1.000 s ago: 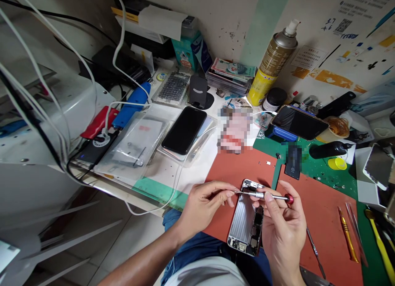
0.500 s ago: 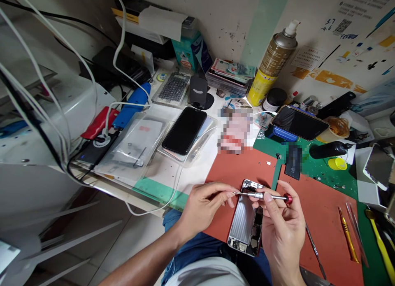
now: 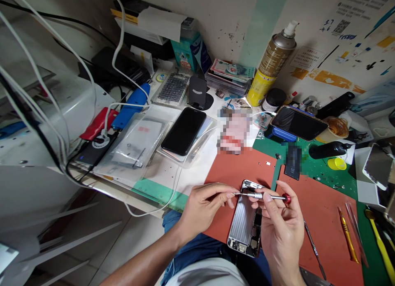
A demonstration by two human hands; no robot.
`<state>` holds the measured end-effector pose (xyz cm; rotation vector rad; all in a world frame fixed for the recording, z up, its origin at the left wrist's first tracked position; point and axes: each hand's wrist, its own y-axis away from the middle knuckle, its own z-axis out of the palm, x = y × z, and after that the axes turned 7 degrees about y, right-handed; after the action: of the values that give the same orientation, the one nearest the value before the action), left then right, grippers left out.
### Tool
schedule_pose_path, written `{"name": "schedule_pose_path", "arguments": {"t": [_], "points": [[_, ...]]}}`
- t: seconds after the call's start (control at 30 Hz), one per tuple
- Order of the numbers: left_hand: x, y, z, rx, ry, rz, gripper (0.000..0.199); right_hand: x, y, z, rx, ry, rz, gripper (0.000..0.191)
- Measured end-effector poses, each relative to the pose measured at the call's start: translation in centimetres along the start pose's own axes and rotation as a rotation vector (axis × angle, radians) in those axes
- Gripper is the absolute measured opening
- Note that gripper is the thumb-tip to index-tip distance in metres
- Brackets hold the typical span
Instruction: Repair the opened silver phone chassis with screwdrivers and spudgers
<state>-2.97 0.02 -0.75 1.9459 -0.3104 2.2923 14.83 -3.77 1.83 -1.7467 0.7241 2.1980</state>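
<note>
An opened phone housing (image 3: 243,224) lies tilted at the near edge of the red-brown mat (image 3: 330,220), its silver inside facing up. Above it my right hand (image 3: 282,220) holds a silver screwdriver (image 3: 257,195) with a red end cap, lying nearly level and pointing left. My left hand (image 3: 205,205) pinches thumb and fingertips together at the thin tip of the screwdriver. Whether something small is between those fingertips is too small to tell. Part of the housing is hidden by my right hand.
A black phone (image 3: 184,131) rests left of the mat, beside plastic bags (image 3: 135,144). A spray can (image 3: 271,63) and a propped phone (image 3: 299,122) stand behind. To the right lie a gold screwdriver (image 3: 348,234), tweezers (image 3: 357,232) and a metal pry tool (image 3: 314,249).
</note>
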Motion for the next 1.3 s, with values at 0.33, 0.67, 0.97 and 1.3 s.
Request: {"name": "schedule_pose_path", "arguments": {"t": [0.33,0.67,0.97,1.3], "points": [[0.1,-0.1,0.0,-0.015,0.01,-0.008,0.018,-0.1,0.0,0.0,0.001,-0.008,0.03,0.047],[0.3,0.5,0.4,-0.144,-0.455,0.327,0.021,-3.1,-1.3,-3.2,0.106,0.311,-0.371,0.048],[-0.4,0.5,2.1,-0.294,-1.03,0.426,0.039,-2.5,-1.5,-4.0,-0.135,0.69,-0.705,0.066],[-0.7,0.5,2.9,-0.332,-1.15,0.358,0.05,-2.9,-3.6,-3.7,-0.191,0.857,-0.933,0.072]]}}
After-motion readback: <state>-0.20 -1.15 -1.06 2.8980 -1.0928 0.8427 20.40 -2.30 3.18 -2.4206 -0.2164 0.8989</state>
